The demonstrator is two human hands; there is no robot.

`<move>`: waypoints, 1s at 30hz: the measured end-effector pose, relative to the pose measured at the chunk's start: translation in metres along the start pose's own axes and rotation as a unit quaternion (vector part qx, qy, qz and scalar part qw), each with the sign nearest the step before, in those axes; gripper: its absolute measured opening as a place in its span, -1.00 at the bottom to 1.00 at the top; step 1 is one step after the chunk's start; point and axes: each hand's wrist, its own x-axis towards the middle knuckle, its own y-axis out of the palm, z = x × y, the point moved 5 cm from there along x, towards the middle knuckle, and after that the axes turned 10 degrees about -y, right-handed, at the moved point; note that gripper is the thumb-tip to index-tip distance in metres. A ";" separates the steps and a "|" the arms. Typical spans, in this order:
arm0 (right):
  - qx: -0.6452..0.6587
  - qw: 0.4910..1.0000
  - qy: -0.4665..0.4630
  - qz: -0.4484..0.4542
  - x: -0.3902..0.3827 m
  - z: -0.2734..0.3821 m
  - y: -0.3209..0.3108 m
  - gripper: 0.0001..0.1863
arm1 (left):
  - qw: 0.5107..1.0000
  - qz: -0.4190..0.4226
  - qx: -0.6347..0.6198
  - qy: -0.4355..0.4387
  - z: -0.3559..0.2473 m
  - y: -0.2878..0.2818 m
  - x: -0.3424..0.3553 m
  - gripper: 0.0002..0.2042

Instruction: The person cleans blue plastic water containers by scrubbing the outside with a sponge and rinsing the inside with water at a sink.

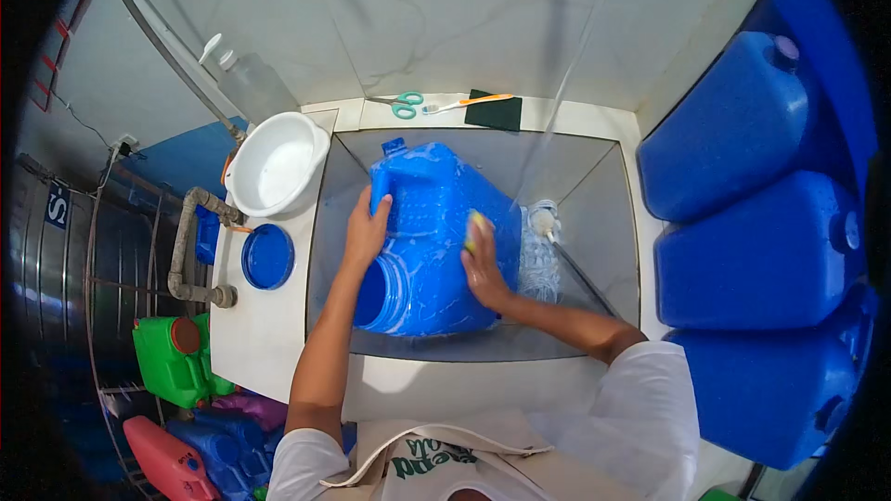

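A large blue plastic water jug [422,288] lies on its side in the grey tiled basin, streaked with white suds. Its wide round mouth, uncapped, faces the near left. My left hand [368,234] is closed round the jug's moulded handle, near its far left corner. Pressed to the jug's right part is my right hand [484,264], with a yellow-green sponge [475,227] under its fingers. To the right of the jug, a long-handled brush [545,223] rests in the basin by a clear ribbed item that I cannot make out.
Scissors [404,107], a toothbrush [469,104] and a dark scouring pad [497,113] lie on the far ledge. At left are a white basin [278,165], a blue lid [267,257] and a pump bottle [255,83]. Big blue containers [742,250] line the right side.
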 end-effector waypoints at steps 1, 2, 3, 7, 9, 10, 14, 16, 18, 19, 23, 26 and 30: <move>-0.013 0.996 -0.074 0.044 0.040 0.030 -0.009 -0.48 | 1.000 0.001 -0.002 0.003 -0.004 0.002 -0.001 -0.57; -0.030 0.985 -0.147 0.085 0.074 0.046 -0.017 -0.50 | 0.999 -0.009 0.013 0.052 -0.015 0.009 -0.003 -0.58; -0.045 0.968 -0.209 0.133 0.098 0.047 -0.019 -0.56 | 0.994 -0.016 0.031 0.102 -0.027 0.018 -0.005 -0.58; -0.186 0.845 -0.073 0.496 0.129 0.022 0.003 -0.69 | 0.982 0.018 0.122 0.142 -0.068 0.056 -0.016 -0.57; -0.140 0.872 -0.077 0.462 0.122 0.046 0.001 -0.63 | 0.987 -0.011 0.074 0.144 -0.047 0.045 0.000 -0.54; -0.101 0.897 -0.069 0.425 0.117 0.054 -0.007 -0.57 | 0.988 -0.028 0.019 0.152 -0.041 0.040 0.008 -0.49; 0.010 0.997 -0.006 0.072 0.062 0.084 -0.062 -0.46 | 0.993 -0.108 0.024 0.040 -0.041 0.042 0.004 -0.42; 0.067 0.993 0.003 0.100 0.070 0.090 -0.079 -0.43 | 0.980 -0.181 0.001 -0.087 -0.042 0.049 0.000 -0.43; 0.157 0.965 0.067 0.201 0.082 0.051 -0.114 -0.43 | 0.983 -0.144 0.111 -0.025 -0.069 0.076 -0.023 -0.46; 0.194 0.944 0.089 0.251 0.088 0.031 -0.132 -0.39 | 0.969 -0.118 0.216 0.034 -0.085 0.087 -0.033 -0.48; 0.180 0.918 0.251 0.247 0.111 -0.011 -0.187 -0.52 | 0.826 0.031 0.418 0.378 -0.140 0.084 -0.071 -0.43; 0.222 0.946 0.221 0.085 0.112 -0.032 -0.198 -0.62 | 0.834 0.124 0.451 0.292 -0.149 0.086 -0.060 -0.43; 0.021 0.951 0.168 -0.260 0.042 -0.089 -0.235 -0.59 | 0.842 0.109 0.395 0.350 -0.170 0.131 -0.068 -0.40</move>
